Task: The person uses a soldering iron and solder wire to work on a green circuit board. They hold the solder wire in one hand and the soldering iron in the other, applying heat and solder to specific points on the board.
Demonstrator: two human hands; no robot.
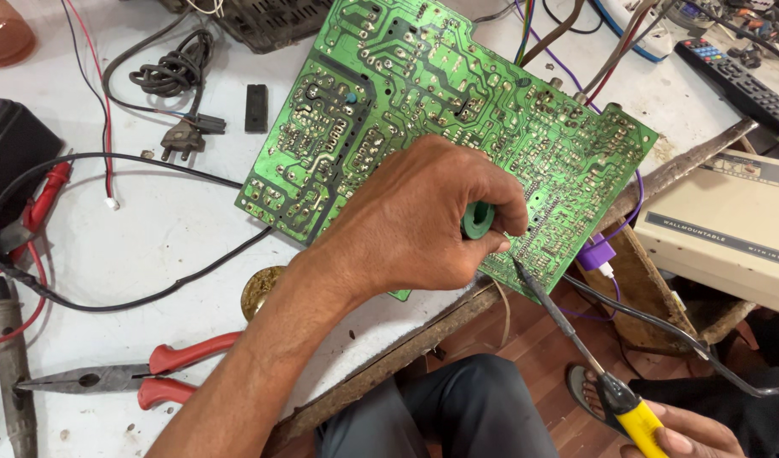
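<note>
Left hand (pixel 415 225) in centre of frame grips a green round tool (pixel 478 220) on the green circuit board (pixel 423 93). Right hand (pixel 691 432), bottom right, holds tight a yellow-handled soldering iron (pixel 576 339) w/ tip at board edge

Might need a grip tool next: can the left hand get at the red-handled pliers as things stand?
Probably not straight away: the left hand holds a green spool, though the pliers lie uncovered nearby.

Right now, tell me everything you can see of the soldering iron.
The soldering iron has a yellow handle with a black collar, a slim grey metal shaft and a dark tip. The right hand holds the handle at the lower right. It slants up and left, its tip meeting the solder side of the green circuit board near the front edge, just beside the left hand, which pinches a small green spool. Whether it is hot cannot be told.
</note>
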